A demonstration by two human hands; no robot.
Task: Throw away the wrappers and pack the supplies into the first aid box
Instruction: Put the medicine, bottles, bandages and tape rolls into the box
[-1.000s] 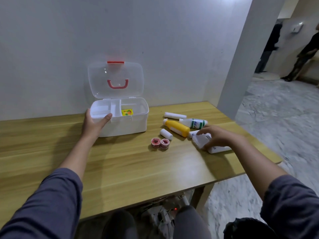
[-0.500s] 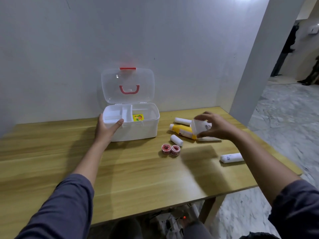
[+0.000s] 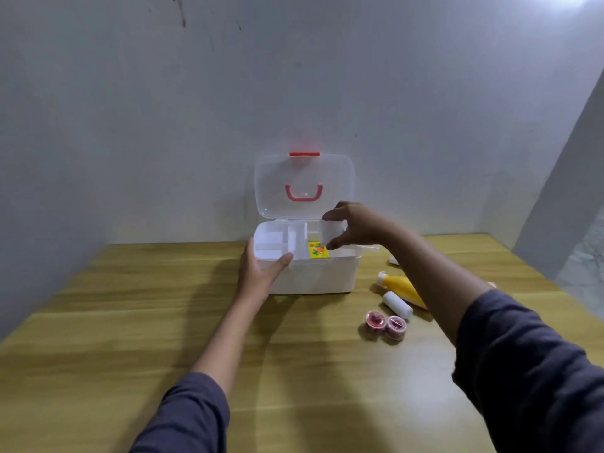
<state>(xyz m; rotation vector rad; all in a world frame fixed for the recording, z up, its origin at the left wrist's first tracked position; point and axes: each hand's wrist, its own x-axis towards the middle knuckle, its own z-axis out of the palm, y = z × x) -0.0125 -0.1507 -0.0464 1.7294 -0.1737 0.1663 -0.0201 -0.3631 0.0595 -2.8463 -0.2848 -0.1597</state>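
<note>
Your right hand (image 3: 354,228): a second ago it lay low on the table (image 3: 163,322) at the right, among the loose supplies; now it is raised over the open first aid box (image 3: 313,276), above its right compartment.
White item (image 3: 328,232): lifted off the table, now pinched between your thumb and fingers above the box.
Your view: swung left and closer to the box.
</note>
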